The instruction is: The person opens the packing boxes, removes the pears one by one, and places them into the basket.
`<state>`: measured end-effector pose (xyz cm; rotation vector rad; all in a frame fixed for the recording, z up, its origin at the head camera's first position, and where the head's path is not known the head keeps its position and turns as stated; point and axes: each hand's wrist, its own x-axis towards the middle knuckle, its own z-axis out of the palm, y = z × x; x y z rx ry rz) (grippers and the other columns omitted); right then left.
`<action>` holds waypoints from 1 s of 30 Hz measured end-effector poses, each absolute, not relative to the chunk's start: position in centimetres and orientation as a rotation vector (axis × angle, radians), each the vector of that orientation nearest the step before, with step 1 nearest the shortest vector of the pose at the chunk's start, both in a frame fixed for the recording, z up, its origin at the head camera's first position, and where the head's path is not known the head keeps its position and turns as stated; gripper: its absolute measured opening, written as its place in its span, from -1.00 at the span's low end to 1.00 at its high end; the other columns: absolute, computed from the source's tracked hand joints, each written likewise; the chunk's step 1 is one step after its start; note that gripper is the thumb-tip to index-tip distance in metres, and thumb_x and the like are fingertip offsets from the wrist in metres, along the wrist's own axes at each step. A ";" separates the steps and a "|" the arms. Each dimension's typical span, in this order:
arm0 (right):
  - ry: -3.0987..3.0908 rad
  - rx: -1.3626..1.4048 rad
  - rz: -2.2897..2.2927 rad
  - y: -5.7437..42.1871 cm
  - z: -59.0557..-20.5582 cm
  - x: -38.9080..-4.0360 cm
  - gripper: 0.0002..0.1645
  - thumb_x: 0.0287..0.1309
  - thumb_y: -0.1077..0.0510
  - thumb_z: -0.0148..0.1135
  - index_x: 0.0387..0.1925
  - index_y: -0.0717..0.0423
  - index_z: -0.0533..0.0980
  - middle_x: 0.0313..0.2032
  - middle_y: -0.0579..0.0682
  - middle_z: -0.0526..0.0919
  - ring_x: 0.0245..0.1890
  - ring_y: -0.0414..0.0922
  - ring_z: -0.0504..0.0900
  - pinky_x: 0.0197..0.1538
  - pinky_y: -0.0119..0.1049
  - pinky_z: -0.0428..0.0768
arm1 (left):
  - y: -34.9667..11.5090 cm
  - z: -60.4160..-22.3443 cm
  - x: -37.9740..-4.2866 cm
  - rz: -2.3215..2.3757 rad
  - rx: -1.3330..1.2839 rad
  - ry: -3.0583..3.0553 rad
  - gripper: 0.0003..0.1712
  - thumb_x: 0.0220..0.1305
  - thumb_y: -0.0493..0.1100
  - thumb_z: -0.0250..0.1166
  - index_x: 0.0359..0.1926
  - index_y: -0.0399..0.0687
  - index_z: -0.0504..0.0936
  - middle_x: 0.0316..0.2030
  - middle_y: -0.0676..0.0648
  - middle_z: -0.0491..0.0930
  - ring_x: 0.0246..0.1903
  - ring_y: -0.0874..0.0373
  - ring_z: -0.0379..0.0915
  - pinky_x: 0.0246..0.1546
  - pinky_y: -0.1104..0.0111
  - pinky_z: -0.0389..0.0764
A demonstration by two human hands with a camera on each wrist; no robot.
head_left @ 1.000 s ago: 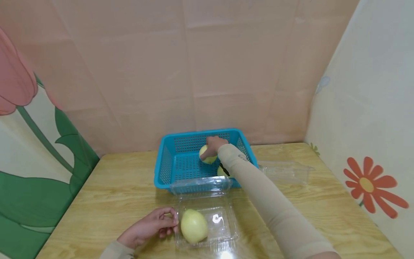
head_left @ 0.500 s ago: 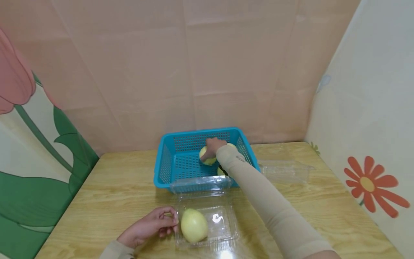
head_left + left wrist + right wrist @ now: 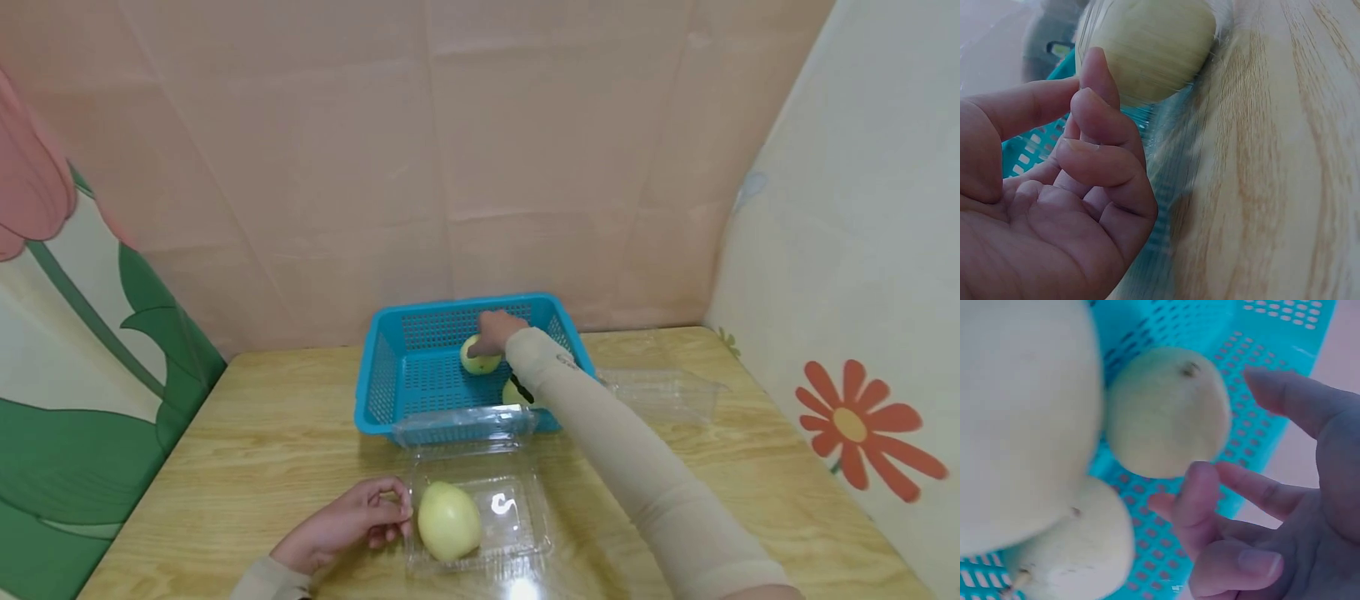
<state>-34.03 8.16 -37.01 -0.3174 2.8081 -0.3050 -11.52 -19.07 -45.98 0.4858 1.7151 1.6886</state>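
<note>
In the head view my left hand (image 3: 352,521) pinches the left edge of an open clear plastic clamshell container (image 3: 517,517) between thumb and fingertips. Inside its left half lies a yellow-green pear (image 3: 448,522). My right hand (image 3: 500,332) reaches into a blue perforated basket (image 3: 365,379), at a pear (image 3: 480,360) there. The right wrist view shows that hand's thumb and fingers spread beside a pear (image 3: 1169,415), with a gap between thumb and fruit. Two more pears fill the left of that view. Another basket pear (image 3: 513,393) is partly covered by the right wrist.
The container's raised lid (image 3: 465,423) leans against the basket's front wall. A second clear plastic container (image 3: 663,393) stands right of the basket on the wooden table (image 3: 285,433). A pink backdrop (image 3: 337,167) rises behind, with flower-printed panels on both sides.
My right hand stays at the same pear in the basket and shifts only slightly. The left hand and the pear in the container keep their places.
</note>
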 end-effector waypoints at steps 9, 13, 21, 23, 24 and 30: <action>2.670 -0.477 -0.522 9.1 -31.8 -30.8 -0.21 0.32 -0.18 0.22 0.40 0.19 0.31 0.35 0.15 0.41 -0.02 0.02 0.64 0.03 -0.05 0.63 | -18.8 -46.1 -11.6 1.679 0.500 1.715 -0.92 0.40 -0.28 0.14 -0.14 -0.20 0.46 -0.35 0.03 0.68 -0.51 0.34 0.40 -0.55 0.56 0.40; 2.677 -0.584 -0.571 9.9 -29.7 -29.4 -0.24 0.32 -0.20 0.21 0.35 0.19 0.36 0.35 0.16 0.42 0.23 0.09 0.51 0.21 0.02 0.53 | -18.7 -46.1 -11.7 1.680 0.509 1.710 -0.93 0.41 -0.28 0.13 -0.15 -0.20 0.46 -0.35 0.04 0.68 -0.51 0.35 0.40 -0.55 0.56 0.40; 2.791 -0.800 -0.652 11.8 -27.2 -25.0 -0.42 0.31 -0.12 0.26 0.18 0.17 0.48 0.09 0.14 0.63 0.10 0.05 0.60 0.11 -0.02 0.58 | -18.6 -46.1 -11.8 1.683 0.507 1.704 -0.94 0.42 -0.27 0.13 -0.15 -0.19 0.46 -0.35 0.05 0.68 -0.52 0.35 0.40 -0.55 0.56 0.39; 2.847 -0.846 -0.630 12.2 -27.3 -23.8 -0.47 0.30 -0.11 0.27 0.13 0.14 0.51 0.02 0.10 0.66 0.04 0.03 0.63 0.08 -0.04 0.60 | -18.6 -46.1 -11.8 1.681 0.507 1.707 -0.93 0.42 -0.27 0.13 -0.15 -0.19 0.46 -0.35 0.05 0.68 -0.52 0.35 0.40 -0.55 0.56 0.39; 2.874 -0.875 -0.623 12.3 -27.4 -23.2 -0.50 0.29 -0.09 0.28 0.11 0.14 0.53 0.00 0.08 0.67 0.02 0.02 0.64 0.07 -0.04 0.60 | -18.6 -46.1 -11.9 1.680 0.508 1.708 -0.93 0.42 -0.27 0.13 -0.15 -0.19 0.46 -0.35 0.05 0.68 -0.52 0.35 0.39 -0.55 0.56 0.39; 3.021 -1.028 -0.632 12.5 -28.1 -19.0 -0.65 0.25 -0.01 0.32 -0.03 0.09 0.60 -0.12 -0.05 0.67 -0.13 -0.11 0.62 -0.10 -0.18 0.62 | -18.6 -46.2 -11.9 1.683 0.513 1.709 -0.93 0.42 -0.27 0.14 -0.15 -0.20 0.46 -0.36 0.05 0.68 -0.52 0.35 0.40 -0.55 0.56 0.38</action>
